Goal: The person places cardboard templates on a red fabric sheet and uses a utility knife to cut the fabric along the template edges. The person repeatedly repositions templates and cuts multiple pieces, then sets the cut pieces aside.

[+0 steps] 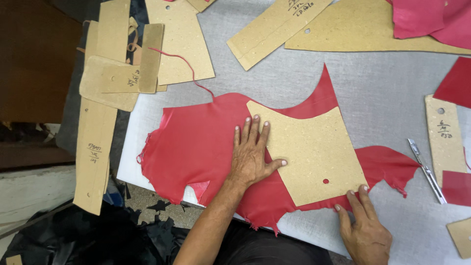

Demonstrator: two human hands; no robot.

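On red leather, cardboard template pinned flat: left hand spread open steadying edge; right hand fingertips pressing corner, clasping nothing.

Matt red leather (ragged-edged) under a rough speckled cardboard template.

Two hands, one knife, one red hide.

Bare grey table lies open right of the red leather; a knife lies there.
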